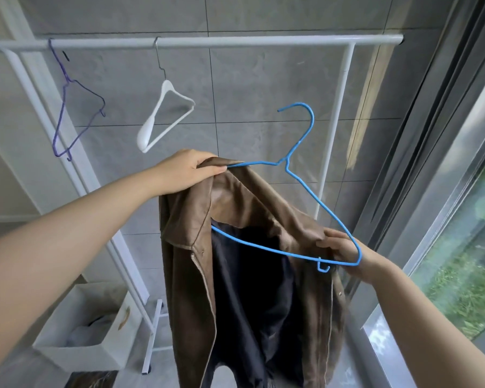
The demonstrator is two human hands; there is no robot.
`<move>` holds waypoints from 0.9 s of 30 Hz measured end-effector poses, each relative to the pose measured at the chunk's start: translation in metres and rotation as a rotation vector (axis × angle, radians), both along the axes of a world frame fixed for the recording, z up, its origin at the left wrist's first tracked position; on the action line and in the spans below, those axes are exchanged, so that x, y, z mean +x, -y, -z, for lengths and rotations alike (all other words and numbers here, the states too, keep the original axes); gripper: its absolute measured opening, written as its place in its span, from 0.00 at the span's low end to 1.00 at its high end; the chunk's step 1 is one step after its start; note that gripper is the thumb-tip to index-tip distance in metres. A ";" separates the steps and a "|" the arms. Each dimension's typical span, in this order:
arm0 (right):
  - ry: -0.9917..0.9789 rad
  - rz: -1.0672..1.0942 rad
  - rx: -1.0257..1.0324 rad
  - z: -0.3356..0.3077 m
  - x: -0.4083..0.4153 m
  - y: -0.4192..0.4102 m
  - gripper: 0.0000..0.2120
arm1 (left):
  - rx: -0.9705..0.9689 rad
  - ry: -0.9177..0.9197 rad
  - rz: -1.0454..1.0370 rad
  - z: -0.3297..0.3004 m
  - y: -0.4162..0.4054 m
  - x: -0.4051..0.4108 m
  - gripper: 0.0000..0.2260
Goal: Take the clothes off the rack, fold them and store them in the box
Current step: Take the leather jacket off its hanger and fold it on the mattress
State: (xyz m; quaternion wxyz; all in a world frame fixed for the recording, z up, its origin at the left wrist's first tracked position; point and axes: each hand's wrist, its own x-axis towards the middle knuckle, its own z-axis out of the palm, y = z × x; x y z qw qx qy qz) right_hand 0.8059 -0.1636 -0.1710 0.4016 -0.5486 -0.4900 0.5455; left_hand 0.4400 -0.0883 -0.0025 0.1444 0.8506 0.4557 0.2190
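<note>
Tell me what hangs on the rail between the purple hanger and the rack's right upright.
In the head view, only the white hanger hangs between the purple hanger and the right upright; the remaining rail is bare.

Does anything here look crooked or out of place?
Yes: the blue hanger is off the rail and tilted, half out of the brown jacket. Its right end juts free by the right hand.

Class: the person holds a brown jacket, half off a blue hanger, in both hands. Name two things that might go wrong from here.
1. The blue hanger is out of one shoulder of the brown jacket but seems caught near the right hand; pulling may snag the lining.
2. The left hand pinches only the collar, so the jacket could slip down.
</note>
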 end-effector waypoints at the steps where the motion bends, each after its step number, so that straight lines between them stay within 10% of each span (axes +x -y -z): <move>1: -0.036 0.014 0.002 -0.002 -0.003 0.000 0.22 | -0.007 -0.007 -0.020 0.001 -0.001 0.003 0.21; 7: -0.428 0.023 -0.022 -0.036 -0.014 0.015 0.27 | 0.051 -0.084 -0.148 0.020 -0.002 0.005 0.12; 27: -0.189 0.216 0.430 -0.098 -0.027 0.052 0.13 | -0.085 0.413 -0.927 0.074 -0.016 -0.054 0.22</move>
